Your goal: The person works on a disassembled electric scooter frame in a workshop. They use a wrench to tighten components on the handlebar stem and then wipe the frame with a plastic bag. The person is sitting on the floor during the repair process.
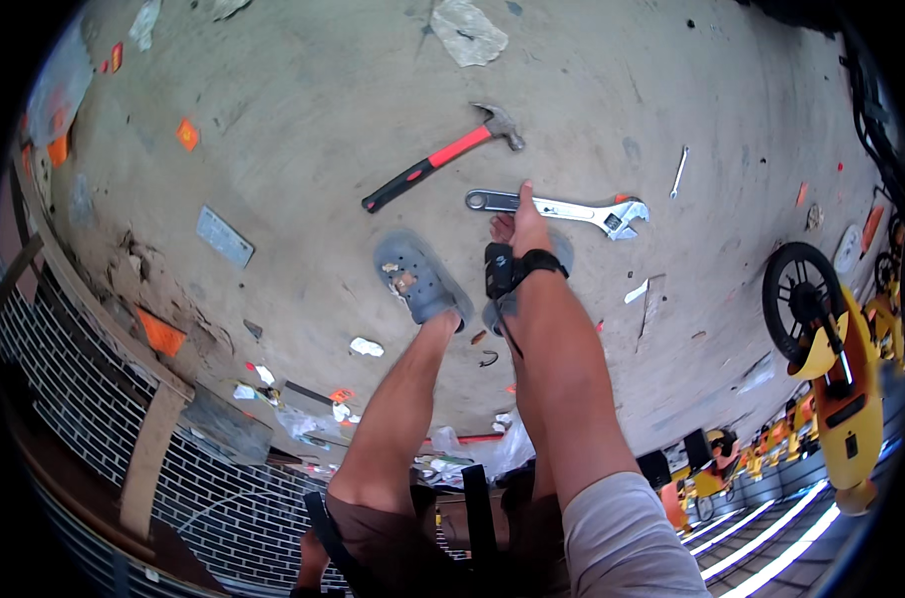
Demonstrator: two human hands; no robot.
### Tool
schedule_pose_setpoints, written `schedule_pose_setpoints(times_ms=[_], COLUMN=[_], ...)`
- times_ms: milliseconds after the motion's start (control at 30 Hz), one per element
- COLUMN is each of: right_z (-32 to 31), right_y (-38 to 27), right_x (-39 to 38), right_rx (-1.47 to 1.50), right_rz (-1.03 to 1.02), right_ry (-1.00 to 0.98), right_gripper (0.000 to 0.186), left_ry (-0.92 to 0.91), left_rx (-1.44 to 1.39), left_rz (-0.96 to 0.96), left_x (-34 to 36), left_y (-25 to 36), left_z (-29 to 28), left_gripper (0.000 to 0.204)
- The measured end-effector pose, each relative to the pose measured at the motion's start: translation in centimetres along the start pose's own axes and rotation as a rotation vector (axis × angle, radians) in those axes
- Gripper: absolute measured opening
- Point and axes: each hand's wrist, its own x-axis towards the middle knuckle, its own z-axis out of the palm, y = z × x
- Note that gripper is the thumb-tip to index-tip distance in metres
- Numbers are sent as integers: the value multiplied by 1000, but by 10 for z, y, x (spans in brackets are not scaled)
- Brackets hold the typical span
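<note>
Head view: our right hand (525,221) has the big adjustable wrench (572,211) by its handle, thumb over it & the other fingers curled under, so they look clamped on. It's just past our right clog (562,255), w/ the red-and-black hammer (458,148) near it on the floor. A tiny wrench (679,172) lies off to the R. Our left hand (313,560) seems to be down low by the L knee, but we can't tell how its fingers are. The wrench's fat end is far from our grip, so it might tip, twist loose & bonk our toes (holey clogs prob. won't help!).
</note>
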Motion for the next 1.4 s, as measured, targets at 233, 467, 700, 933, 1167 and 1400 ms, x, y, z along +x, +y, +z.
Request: schedule_pose_setpoints(times_ms=[233, 467, 700, 933, 1167, 1400], right_z=[16, -27, -131, -281, -330, -347], right_y=[-5, -24, -69, -58, -35, -2], right_x=[-17, -67, -125, -178, -379, -511], right_rx=[203, 667, 706, -1604, -1550, -1377], right_rz=[-81, -40, -44, -590, -371, -402], right_ry=[195, -164, -363, 143, 168, 150], right_gripper=[38, 31, 7, 34, 37, 45], left_ry=[92, -13, -207, -112, -146, -184], left_rx=[-84, -305, -440, -709, -446, -407], left_rz=[-199, -202, 26, 68, 322, 496], left_x=[4, -34, -56, -107, -154, -113], left_y=[85, 106, 121, 143, 120, 110], left_z=[-32, -43, -57, -85, -131, -192], left_gripper=[16, 17, 35, 23, 32, 35])
